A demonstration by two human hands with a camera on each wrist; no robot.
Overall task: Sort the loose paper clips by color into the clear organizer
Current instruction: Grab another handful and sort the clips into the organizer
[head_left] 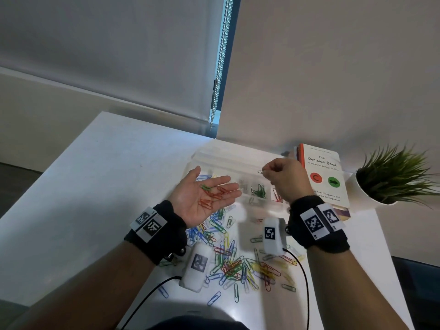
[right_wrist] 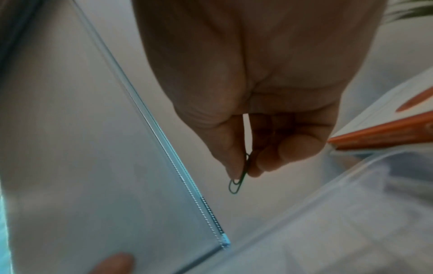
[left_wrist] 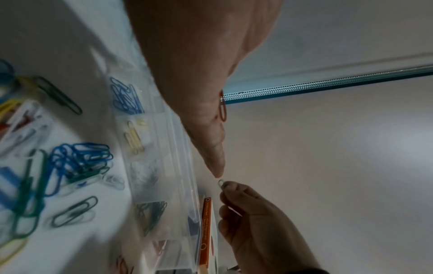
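Observation:
My left hand point(head_left: 204, 196) lies palm up above the table, fingers straight, with several red clips point(head_left: 214, 197) and one green clip point(head_left: 205, 187) resting on it. My right hand point(head_left: 283, 179) hovers over the clear organizer point(head_left: 238, 160) and pinches a dark green clip point(head_left: 260, 172) between thumb and fingertip; the right wrist view shows that clip point(right_wrist: 239, 181) hanging from the pinch. The organizer's compartments hold blue clips point(left_wrist: 125, 98), yellow clips point(left_wrist: 134, 137), green clips point(head_left: 258, 191) and red clips point(head_left: 277, 197). A loose pile of mixed clips point(head_left: 238, 263) covers the table near me.
A book point(head_left: 322, 172) lies right of the organizer, with a potted plant point(head_left: 390, 179) beyond it. A roller blind and its bead chain point(head_left: 220, 67) hang behind the white table point(head_left: 95, 177). Wrist camera units and their cables sit over the clip pile.

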